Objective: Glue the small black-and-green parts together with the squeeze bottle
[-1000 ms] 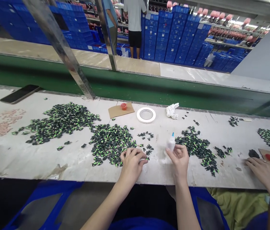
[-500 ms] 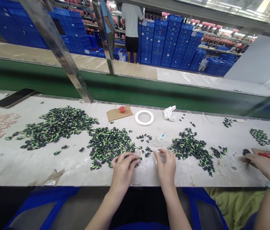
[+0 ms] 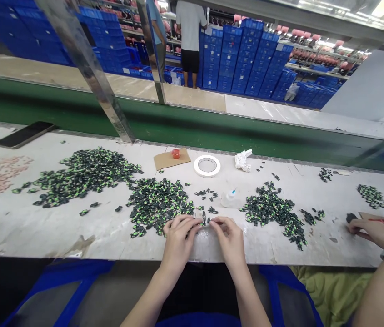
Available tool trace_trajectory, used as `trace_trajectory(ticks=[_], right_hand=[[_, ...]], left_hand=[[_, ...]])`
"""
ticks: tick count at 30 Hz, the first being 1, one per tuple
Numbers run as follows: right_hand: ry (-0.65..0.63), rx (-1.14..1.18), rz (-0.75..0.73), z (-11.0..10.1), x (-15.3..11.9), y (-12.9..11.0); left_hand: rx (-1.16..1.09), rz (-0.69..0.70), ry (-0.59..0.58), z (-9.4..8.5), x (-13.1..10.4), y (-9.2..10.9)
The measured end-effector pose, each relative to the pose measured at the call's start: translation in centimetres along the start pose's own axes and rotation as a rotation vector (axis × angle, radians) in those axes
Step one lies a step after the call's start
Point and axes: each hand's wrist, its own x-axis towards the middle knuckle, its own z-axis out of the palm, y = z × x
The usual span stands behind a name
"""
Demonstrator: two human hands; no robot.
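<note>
My left hand (image 3: 182, 234) is at the right edge of the middle pile of small black-and-green parts (image 3: 157, 202). Its fingers are pressed together, and what they hold is too small to make out. Close beside it, my right hand (image 3: 228, 234) has thumb and index finger pinched near small black pieces; anything between them is hidden. A few loose black pieces (image 3: 204, 218) lie between and just beyond my fingertips. Farther back are more black pieces (image 3: 208, 194) and a small clear bottle with a blue tip (image 3: 229, 197). A right-hand pile (image 3: 270, 209) lies beyond my right hand.
A white tape roll (image 3: 207, 166), cardboard with a red cup (image 3: 175, 154) and crumpled tissue (image 3: 243, 160) stand along the back. At left are a large pile (image 3: 89, 172), pink pieces (image 3: 1, 173) and a phone (image 3: 24, 135). Another person's hand (image 3: 372, 230) works at right.
My right hand has moved left, towards my left hand, and its fingers have closed from apart to a pinch. The view has shifted slightly.
</note>
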Motion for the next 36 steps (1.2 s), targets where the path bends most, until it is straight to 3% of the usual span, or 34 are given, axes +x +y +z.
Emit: trace_trajectory(ticks=[7,12,21,27,36], right_hand=[[-0.053,0.065,0.039,-0.1,-0.5,-0.5],[-0.118,0.178,0.073,-0.5,-0.9,-0.9],[-0.014,0.194,-0.161,-0.8,-1.7,-0.8],[-0.013,0.172,-0.175,-1.8,-1.7,-1.0],[-0.023,0.153,-0.128,-2.3,-1.7,-0.6]], left_hand=[[-0.06,0.005,0.0,0.0,-0.2,0.4],[-0.298,0.002,-0.002,0.0,-0.2,0.5],[-0.454,0.001,0.031,-0.1,-0.4,1.8],[-0.428,-0.053,-0.079,-0.6,-0.4,2.5],[-0.353,-0.08,-0.142,-0.8,-0.4,3.5]])
